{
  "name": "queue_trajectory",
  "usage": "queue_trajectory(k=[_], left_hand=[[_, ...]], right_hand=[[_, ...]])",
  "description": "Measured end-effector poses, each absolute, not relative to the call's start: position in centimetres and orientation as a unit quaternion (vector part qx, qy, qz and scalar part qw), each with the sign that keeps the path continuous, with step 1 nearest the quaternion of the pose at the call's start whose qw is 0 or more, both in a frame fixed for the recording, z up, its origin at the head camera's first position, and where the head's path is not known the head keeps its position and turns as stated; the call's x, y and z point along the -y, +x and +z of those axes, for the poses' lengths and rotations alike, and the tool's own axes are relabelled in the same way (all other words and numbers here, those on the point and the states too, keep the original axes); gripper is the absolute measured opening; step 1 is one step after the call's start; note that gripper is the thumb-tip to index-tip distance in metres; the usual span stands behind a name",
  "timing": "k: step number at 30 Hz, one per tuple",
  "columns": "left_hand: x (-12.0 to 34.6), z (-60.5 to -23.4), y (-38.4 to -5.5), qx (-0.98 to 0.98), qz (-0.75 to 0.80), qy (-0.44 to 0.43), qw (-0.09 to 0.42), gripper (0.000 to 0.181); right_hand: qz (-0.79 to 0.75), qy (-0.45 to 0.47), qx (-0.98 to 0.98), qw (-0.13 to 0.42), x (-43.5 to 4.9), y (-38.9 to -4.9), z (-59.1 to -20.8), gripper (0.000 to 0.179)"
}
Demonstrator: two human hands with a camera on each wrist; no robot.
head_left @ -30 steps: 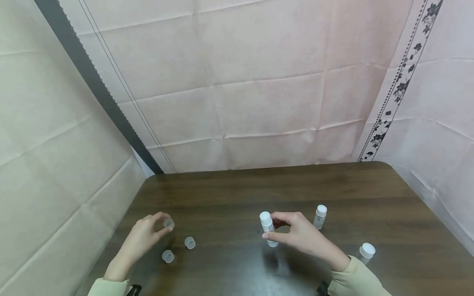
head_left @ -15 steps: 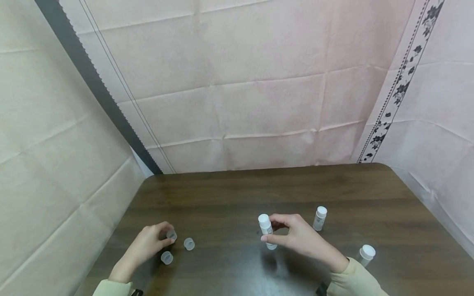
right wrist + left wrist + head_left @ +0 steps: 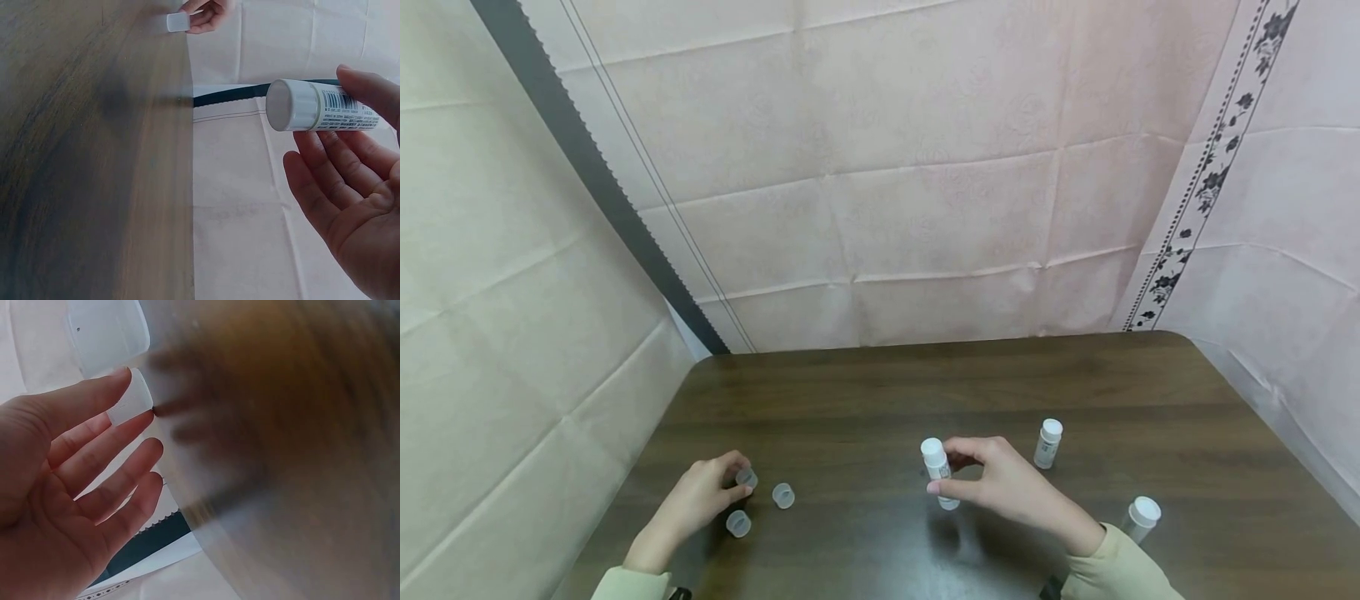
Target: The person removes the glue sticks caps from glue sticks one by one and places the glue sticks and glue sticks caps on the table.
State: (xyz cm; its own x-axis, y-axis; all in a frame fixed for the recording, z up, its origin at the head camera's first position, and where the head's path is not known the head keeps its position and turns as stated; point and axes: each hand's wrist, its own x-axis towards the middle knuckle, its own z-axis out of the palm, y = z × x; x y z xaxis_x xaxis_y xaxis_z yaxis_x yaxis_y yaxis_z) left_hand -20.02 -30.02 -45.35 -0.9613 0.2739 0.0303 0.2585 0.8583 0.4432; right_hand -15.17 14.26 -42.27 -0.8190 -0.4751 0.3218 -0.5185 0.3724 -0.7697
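Note:
In the head view, my left hand [image 3: 698,496] pinches a small translucent plastic cup [image 3: 747,477] between thumb and index finger. The cup is at or just above the tabletop; the exact contact is hard to tell. Two similar cups stand close by, a right-hand cup [image 3: 783,496] and a nearer cup [image 3: 738,523]. My right hand [image 3: 1000,479] grips a white-capped tube [image 3: 334,109] with a printed barcode label, thumb on one side and fingers on the other. It is held slightly tilted over the table, its shadow below. The left wrist view shows the pinched cup [image 3: 132,400] close up.
A second white-capped labelled tube [image 3: 1048,443] stands beyond my right wrist. Nearer the right front, a white-lidded container [image 3: 1142,517] is partly hidden by my sleeve. The dark wooden table [image 3: 850,400] ends at pale cloth hangings [image 3: 925,208] behind and at the sides.
Over the last second, my left hand has lowered toward the table and shifted slightly right with the cup, then stayed nearly still. My right hand with the tube has sunk slightly.

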Motion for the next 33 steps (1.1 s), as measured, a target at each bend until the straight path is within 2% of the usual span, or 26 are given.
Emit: queue_trajectory(k=[15, 23, 33], left_hand=[[29.8, -45.4, -19.9, -0.969, 0.211, 0.131, 0.011, 0.024], [29.9, -45.3, -20.3, -0.970, 0.205, 0.127, 0.011, 0.025], [30.1, -45.7, -20.3, -0.969, 0.211, 0.131, 0.006, 0.025]], right_hand=[[0.448, 0.263, 0.853, 0.055, -17.2, -14.2, -43.4, 0.016], [0.448, 0.165, 0.877, 0.058, -20.4, -13.0, -44.4, 0.027], [0.444, 0.096, 0.887, 0.084, -22.0, -11.9, -44.8, 0.033]])
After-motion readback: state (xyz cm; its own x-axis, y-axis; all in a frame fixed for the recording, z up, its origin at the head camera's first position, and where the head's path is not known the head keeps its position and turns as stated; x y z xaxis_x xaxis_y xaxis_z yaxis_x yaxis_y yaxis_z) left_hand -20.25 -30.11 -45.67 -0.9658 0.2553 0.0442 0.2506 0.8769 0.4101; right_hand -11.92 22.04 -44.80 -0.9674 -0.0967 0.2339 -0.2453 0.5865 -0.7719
